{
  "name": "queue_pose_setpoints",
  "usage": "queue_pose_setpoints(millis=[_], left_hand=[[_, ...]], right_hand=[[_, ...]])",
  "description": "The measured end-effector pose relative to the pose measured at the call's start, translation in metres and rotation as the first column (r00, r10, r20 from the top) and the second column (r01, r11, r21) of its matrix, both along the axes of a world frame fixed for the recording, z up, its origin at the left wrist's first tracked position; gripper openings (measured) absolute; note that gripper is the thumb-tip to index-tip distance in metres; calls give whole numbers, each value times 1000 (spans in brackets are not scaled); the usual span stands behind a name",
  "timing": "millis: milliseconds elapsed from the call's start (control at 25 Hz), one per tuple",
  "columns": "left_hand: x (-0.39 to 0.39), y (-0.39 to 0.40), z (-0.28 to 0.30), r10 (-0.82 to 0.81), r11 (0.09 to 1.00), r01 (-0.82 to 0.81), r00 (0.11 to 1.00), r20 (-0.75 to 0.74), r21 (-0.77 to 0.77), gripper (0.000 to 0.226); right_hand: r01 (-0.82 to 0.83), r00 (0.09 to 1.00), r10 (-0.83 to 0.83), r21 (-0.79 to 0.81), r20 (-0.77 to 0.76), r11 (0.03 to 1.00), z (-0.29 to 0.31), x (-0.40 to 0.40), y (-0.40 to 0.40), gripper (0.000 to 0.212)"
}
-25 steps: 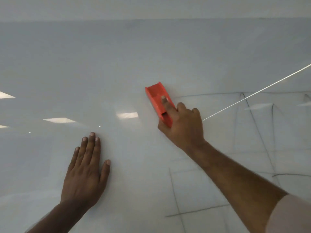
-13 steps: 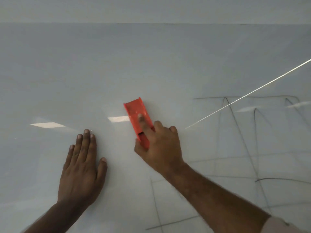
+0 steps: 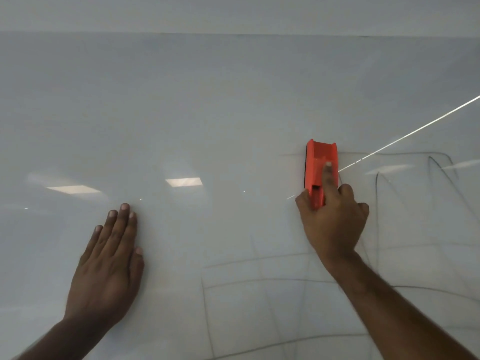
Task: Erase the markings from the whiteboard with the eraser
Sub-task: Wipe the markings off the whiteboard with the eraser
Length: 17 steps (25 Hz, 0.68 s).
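Observation:
The whiteboard (image 3: 207,105) fills almost the whole view. An orange eraser (image 3: 318,165) lies upright against it, right of centre, over the left end of a thin horizontal marker line. My right hand (image 3: 331,219) grips the eraser's lower end, with the index finger stretched along its back. My left hand (image 3: 109,263) rests flat on the board at the lower left, holding nothing. Faint dark marker lines (image 3: 384,183) run right of and below the eraser, some as a grid (image 3: 259,281) along the bottom.
A bright thin reflected streak (image 3: 415,131) slants across the board's right side. Reflected ceiling lights (image 3: 184,181) glare at mid-left. The board's top edge (image 3: 233,34) meets a pale wall above.
The right hand swept the eraser left and down across the board, then back right and up onto the horizontal line, now held upright. The left hand stayed flat on the board.

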State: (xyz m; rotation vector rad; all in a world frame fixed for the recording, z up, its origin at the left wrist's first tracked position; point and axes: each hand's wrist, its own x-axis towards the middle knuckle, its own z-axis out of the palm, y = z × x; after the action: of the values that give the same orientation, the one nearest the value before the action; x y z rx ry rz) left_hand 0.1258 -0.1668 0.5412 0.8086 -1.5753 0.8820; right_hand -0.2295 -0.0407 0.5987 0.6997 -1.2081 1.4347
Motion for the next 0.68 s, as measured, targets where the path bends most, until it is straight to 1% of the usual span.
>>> queue_pose_setpoints(millis=[80,120,160,200,240,280,320,360,400,440,480,520,560,600,640,680], left_hand=[[-3,3,-1,2,1000,-2,1000,4,-1,64],[-5,5,-3,6,1000,-6,1000,-1,-1,63],[-8,6,-4,6,1000,-6,1000,-5,-1,63],[-11,7,-8,5,1000,-5,1000,-12,0,63],[-14,8,-11,5,1000,-5,1000,-21,3,63],[-16,8,-14,9,1000,-9,999,-31,5,64],[-18,8,-18,14,1000,-14,999,-41,5,64],[-18,8,-21,16,1000,-16,999,-48,3,64],[-18,8,-23,16,1000,-16,999,-52,1,63],[-18,8,-26,16,1000,-16,998,-55,1,63],[-19,9,-28,20,1000,-20,998,-58,1,63],[-19,9,-30,27,1000,-27,998,-60,1,63],[-19,9,-32,33,999,-33,998,-59,1,63],[-19,9,-36,36,999,-36,998,-57,4,63],[-19,10,-39,36,999,-35,998,-56,8,63],[-20,10,-43,39,999,-38,997,-59,17,63]], right_hand=[[-31,999,32,16,-25,999,4,16,-2,67],[-35,994,40,53,-99,998,1,27,-4,67],[-32,974,54,104,-221,994,-7,40,-7,67],[-33,922,96,170,-374,985,-21,54,-11,68],[-23,829,156,246,-536,969,-41,67,-13,68],[19,701,220,327,-678,945,-63,77,-15,68],[95,565,274,391,-778,915,-88,81,-15,67],[183,447,309,424,-840,887,-109,81,-14,67],[258,364,328,433,-872,864,-126,75,-12,66],[309,311,332,425,-890,851,-134,68,-11,66],[338,279,323,408,-904,848,-135,59,-10,65],[346,272,303,386,-913,855,-129,52,-9,65],[325,309,273,371,-911,870,-117,47,-7,64],[266,395,233,354,-888,897,-102,42,-5,64],[192,516,178,316,-838,929,-84,36,-2,64],[137,645,114,261,-755,956,-65,29,0,65]])
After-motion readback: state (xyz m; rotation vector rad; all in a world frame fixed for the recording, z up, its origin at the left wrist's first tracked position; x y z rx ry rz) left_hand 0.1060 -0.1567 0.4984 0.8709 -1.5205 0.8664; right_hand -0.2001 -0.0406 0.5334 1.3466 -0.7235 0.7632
